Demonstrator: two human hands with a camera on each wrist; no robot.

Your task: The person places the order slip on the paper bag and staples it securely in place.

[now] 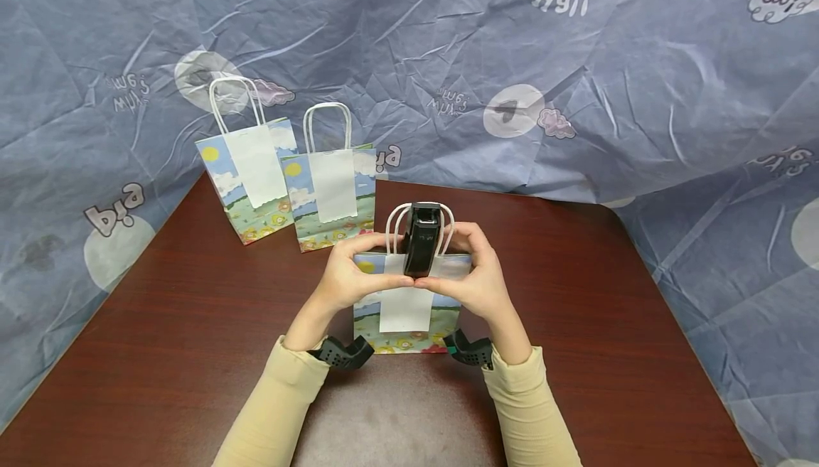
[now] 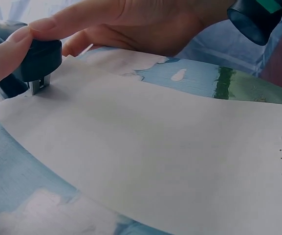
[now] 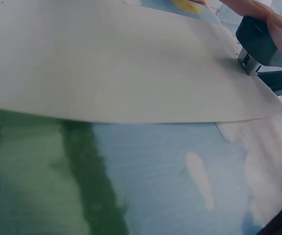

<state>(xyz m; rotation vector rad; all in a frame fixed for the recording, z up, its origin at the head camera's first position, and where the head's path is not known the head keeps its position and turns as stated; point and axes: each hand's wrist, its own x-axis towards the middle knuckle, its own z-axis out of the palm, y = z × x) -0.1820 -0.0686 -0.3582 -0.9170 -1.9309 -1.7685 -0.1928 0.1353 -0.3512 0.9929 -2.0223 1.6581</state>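
Observation:
A black stapler [image 1: 421, 243] straddles the top edge of a small gift bag [image 1: 444, 321], between its white rope handles. Its front end meets a white paper strip [image 1: 405, 310] on the bag's face, close to the rim. My left hand [image 1: 345, 275] grips the stapler from one side, thumb on its head. From the other side my right hand [image 1: 484, 275] grips it too, and the two thumb tips meet there. In both wrist views the stapler's metal nose [image 2: 40, 83] touches the strip [image 3: 121, 63]. Behind the bag, my other fingers are mostly hidden.
Two matching gift bags stand at the back left, one farther left [image 1: 256, 175] and one nearer [image 1: 333, 190], each with a white strip and upright handles. The brown table [image 1: 576, 325] is backed by a wrinkled blue printed cloth [image 1: 397, 62]. Black cameras sit at both wrists.

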